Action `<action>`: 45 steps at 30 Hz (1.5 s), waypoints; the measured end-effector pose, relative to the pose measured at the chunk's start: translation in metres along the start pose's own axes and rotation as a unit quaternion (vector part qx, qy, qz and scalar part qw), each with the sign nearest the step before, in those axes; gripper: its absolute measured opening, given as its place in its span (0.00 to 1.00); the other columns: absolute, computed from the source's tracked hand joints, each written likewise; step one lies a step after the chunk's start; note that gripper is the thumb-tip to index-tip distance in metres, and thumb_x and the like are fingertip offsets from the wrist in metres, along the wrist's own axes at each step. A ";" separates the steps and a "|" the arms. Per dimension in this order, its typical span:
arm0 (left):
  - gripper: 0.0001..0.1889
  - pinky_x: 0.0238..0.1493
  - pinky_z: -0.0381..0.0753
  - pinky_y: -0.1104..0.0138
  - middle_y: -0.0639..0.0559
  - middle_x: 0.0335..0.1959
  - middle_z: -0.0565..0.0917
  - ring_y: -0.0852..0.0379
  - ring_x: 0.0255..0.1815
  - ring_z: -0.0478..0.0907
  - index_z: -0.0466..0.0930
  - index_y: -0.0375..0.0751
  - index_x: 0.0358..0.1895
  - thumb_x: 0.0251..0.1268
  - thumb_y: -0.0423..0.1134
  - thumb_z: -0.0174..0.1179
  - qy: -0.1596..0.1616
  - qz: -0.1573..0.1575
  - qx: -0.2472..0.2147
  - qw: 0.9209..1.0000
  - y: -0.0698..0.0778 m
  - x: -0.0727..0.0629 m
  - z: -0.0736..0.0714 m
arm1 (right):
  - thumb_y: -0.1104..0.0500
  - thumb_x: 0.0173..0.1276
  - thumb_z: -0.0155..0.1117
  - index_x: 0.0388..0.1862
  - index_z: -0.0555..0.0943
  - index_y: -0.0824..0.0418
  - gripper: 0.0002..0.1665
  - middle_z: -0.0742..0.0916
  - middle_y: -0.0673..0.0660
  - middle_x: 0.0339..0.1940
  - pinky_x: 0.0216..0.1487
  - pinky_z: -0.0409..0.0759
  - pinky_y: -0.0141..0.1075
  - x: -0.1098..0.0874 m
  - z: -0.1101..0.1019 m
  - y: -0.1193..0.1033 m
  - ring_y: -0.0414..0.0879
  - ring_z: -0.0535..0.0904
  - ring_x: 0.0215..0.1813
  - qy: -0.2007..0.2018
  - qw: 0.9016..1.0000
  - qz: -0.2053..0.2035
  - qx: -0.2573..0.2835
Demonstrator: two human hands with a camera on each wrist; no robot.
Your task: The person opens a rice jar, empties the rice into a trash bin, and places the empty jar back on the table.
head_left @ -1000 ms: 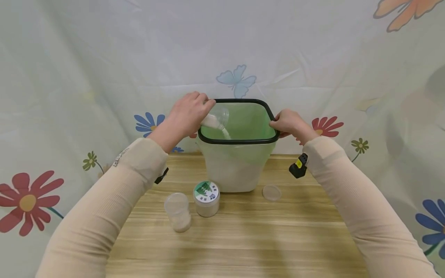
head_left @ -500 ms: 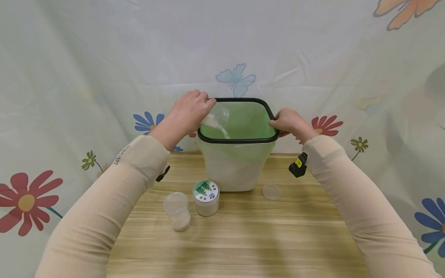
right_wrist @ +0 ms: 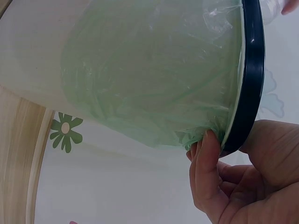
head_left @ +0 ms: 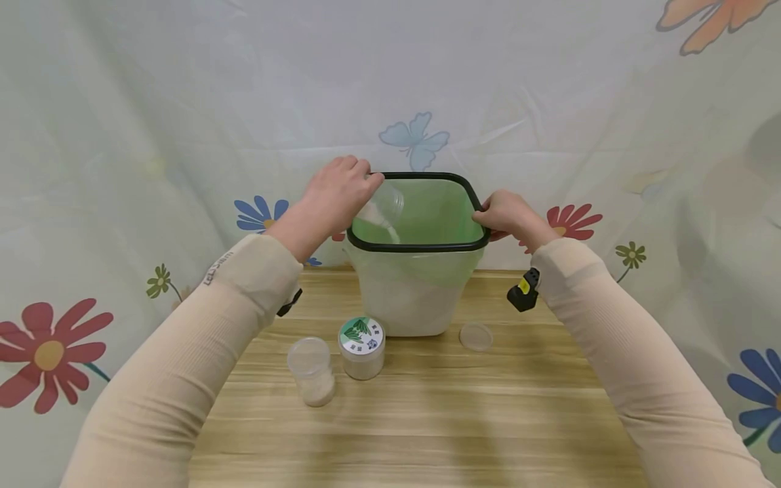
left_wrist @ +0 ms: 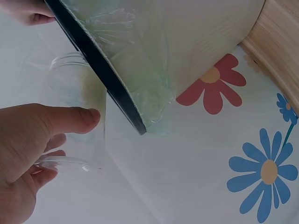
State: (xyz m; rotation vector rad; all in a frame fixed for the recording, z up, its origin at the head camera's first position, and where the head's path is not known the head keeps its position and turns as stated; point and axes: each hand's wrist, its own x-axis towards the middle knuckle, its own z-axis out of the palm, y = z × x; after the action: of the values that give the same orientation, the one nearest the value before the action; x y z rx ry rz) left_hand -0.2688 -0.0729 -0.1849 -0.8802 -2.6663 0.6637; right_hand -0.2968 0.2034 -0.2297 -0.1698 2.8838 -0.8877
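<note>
A white trash can (head_left: 409, 298) lined with a green plastic bag (head_left: 427, 203) stands at the back of the table, a black rim ring (head_left: 421, 248) around its top. My left hand (head_left: 337, 196) grips a clear plastic jar (left_wrist: 77, 88), tilted mouth-down over the rim's left side. White powder (head_left: 390, 234) runs from the jar's mouth into the bag. On the opposite side my right hand (head_left: 509, 215) pinches the black rim, thumb on top and fingers beneath, against the bag's gathered edge (right_wrist: 201, 135).
In front of the can stand a lidded jar (head_left: 363, 347) with a green-and-white label and an open clear jar (head_left: 312, 373) holding some white powder. A clear round lid (head_left: 476, 337) lies right of the can's base. A flowered curtain (head_left: 421, 81) hangs close behind.
My left hand has shifted slightly right and tipped the jar a little further; less powder shows in it. The right hand has kept its hold on the rim.
</note>
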 end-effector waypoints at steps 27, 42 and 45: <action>0.52 0.67 0.58 0.57 0.38 0.58 0.68 0.42 0.60 0.62 0.63 0.36 0.63 0.22 0.38 0.77 0.003 0.032 0.020 0.999 0.003 0.002 -0.007 | 0.60 0.65 0.51 0.31 0.77 0.73 0.15 0.79 0.55 0.19 0.31 0.83 0.37 -0.002 -0.001 -0.001 0.45 0.82 0.22 -0.004 1.000 0.002 -0.005; 0.50 0.66 0.60 0.58 0.39 0.57 0.69 0.43 0.60 0.63 0.65 0.37 0.62 0.22 0.38 0.77 0.008 0.070 0.065 0.995 0.007 0.005 -0.011 | 0.60 0.65 0.50 0.32 0.77 0.74 0.16 0.79 0.55 0.19 0.32 0.83 0.37 -0.001 0.000 -0.001 0.41 0.80 0.20 -0.002 1.000 0.002 -0.014; 0.47 0.66 0.60 0.58 0.40 0.56 0.70 0.43 0.60 0.64 0.66 0.37 0.61 0.24 0.36 0.75 0.013 0.073 0.060 0.995 0.007 0.005 -0.011 | 0.60 0.65 0.50 0.32 0.77 0.74 0.16 0.78 0.54 0.18 0.32 0.83 0.37 0.000 0.000 -0.002 0.39 0.79 0.18 -0.004 1.000 0.001 -0.016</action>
State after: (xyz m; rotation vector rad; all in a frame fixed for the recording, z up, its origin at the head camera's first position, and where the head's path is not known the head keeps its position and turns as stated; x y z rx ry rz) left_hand -0.2647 -0.0607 -0.1781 -1.0488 -2.5261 0.8312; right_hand -0.2963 0.2022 -0.2289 -0.1737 2.8925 -0.8383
